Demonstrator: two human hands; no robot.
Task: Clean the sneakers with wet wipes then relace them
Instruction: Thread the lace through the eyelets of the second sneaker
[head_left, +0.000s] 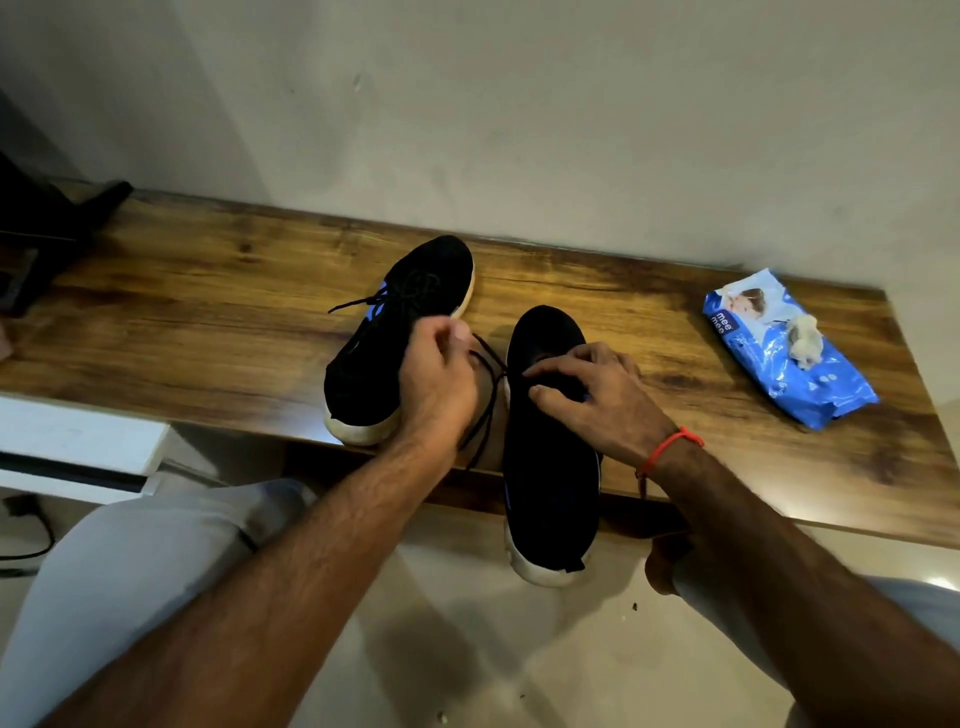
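- Your left hand (441, 374) pinches the black lace (488, 395) and pulls it out from the right sneaker (550, 467); tug too hard and the other end could slip back through its eyelet.
- Your right hand (592, 389) has its fingers curled at the eyelets. That sneaker's heel overhangs the wooden surface (208, 312), so a sideways pull may tip it off.
- The left sneaker (395, 332), already laced, sits just beside; the slack could snag it.

We see a wooden shelf (208, 291) against a plain grey wall (519, 104), above a pale glossy floor (467, 649).
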